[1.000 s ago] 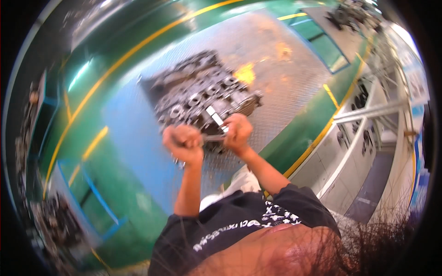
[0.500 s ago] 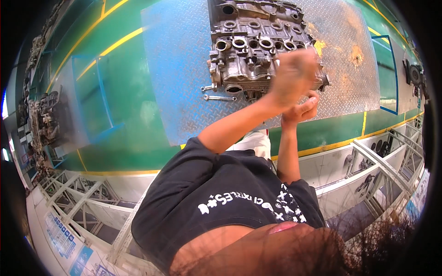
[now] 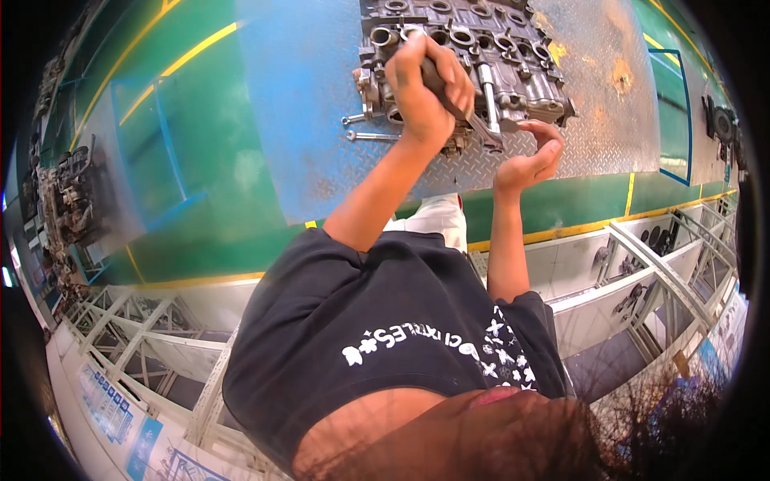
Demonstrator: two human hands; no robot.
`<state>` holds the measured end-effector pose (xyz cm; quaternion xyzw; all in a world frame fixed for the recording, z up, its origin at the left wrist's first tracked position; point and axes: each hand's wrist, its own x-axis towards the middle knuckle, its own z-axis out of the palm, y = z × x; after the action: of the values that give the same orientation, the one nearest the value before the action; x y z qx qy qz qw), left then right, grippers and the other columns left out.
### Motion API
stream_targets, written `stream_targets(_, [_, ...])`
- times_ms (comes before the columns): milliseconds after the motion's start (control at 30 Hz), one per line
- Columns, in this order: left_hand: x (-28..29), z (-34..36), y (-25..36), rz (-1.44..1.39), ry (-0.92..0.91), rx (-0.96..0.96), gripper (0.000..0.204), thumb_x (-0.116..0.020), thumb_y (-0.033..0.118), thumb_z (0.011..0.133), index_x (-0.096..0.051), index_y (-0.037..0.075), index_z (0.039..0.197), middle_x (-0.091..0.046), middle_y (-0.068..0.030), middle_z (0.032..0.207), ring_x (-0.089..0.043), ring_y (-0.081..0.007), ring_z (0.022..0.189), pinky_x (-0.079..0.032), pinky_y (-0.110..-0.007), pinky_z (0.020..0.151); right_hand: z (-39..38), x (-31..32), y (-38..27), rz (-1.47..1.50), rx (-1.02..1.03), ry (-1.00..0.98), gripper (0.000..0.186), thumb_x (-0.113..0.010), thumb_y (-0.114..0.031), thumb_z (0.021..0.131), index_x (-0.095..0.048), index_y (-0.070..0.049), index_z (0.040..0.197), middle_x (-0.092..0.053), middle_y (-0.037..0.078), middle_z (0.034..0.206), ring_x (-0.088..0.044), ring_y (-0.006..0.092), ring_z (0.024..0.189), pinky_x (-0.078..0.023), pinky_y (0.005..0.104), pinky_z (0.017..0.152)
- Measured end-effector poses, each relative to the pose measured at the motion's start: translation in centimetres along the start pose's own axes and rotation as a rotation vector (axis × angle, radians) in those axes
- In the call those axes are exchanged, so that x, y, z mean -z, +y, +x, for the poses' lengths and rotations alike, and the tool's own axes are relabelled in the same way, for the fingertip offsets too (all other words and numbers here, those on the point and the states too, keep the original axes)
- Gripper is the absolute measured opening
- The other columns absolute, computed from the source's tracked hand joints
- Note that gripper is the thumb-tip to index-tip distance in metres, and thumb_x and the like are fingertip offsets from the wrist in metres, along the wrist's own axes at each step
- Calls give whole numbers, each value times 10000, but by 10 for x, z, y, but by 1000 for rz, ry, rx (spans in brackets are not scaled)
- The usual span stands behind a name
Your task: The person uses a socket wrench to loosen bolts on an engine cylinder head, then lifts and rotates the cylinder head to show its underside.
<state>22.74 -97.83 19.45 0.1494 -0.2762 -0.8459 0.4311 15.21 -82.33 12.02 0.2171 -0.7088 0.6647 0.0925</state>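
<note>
My left hand (image 3: 421, 100) is closed round a dark metal wrench (image 3: 477, 132) slanting down-right across the near side of a grey engine assembly (image 3: 465, 16) with a row of round openings. A silver socket-like shaft (image 3: 489, 92) stands beside it; whether they connect I cannot tell. My right hand (image 3: 533, 156) is to the lower right, fingers loosely curved and apart, the tips near a flat dark metal piece (image 3: 509, 126); I cannot tell if they touch it. Two loose spanners (image 3: 373, 136) lie left of the engine on the steel plate, partly behind my left hand.
The engine rests on a worn blue-and-silver checker plate (image 3: 297, 96) on a green floor with yellow lines (image 3: 200, 52). Other machinery (image 3: 76, 200) stands at the far left, a wheel-like part (image 3: 722, 124) at the right. White metal frames (image 3: 658, 260) run behind me on both sides.
My head has turned since a second ago. In the last half second my left hand has moved left, showing the wrench it grips, and my right hand's fingers have risen and spread.
</note>
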Motion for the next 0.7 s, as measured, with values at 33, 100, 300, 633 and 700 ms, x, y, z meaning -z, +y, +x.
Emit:
stream_targets(33, [5,2,-1,-22,-10,-7,493,-367,384,1062,-427,116,651,-394,-34,465,-363,-175,350,-379,-335,360,-4,7,0,-6,-4,1,393,-332,-228,1094,-621,23,1008,-678,123,971,-636,211,848,-509,336,836])
stream_targets(100, [9,3,-2,-34,12,-35,491,-366,386,1060,-428,120,652,-395,-30,467,-363,-176,351,-381,-340,363,-15,22,-7,-27,-106,-73,246,-455,-131,1058,-638,27,1100,-669,97,1072,-626,178,945,-503,317,887])
stream_targets(300, [11,2,-6,-48,-18,-42,484,-378,397,1048,-455,116,662,-420,-39,483,-385,-184,372,-391,-351,377,-34,39,-9,-164,-50,-430,406,-737,-48,940,-659,-83,1336,-605,58,1268,-622,151,1071,-520,301,924])
stream_targets(633, [5,9,-15,-114,41,-28,489,-442,408,1052,-472,108,667,-436,-40,497,-416,-181,383,-396,-335,385,-34,32,-18,-229,-47,-442,446,-848,-58,833,-689,-53,1250,-625,79,1205,-639,196,1019,-527,326,867])
stream_targets(700, [-4,13,-11,-138,119,58,485,-488,410,1051,-477,120,663,-402,-25,486,-397,-172,368,-374,-319,363,-30,13,-25,-321,145,-372,396,-853,-86,831,-694,-46,1191,-629,96,1129,-649,252,1008,-531,369,875])
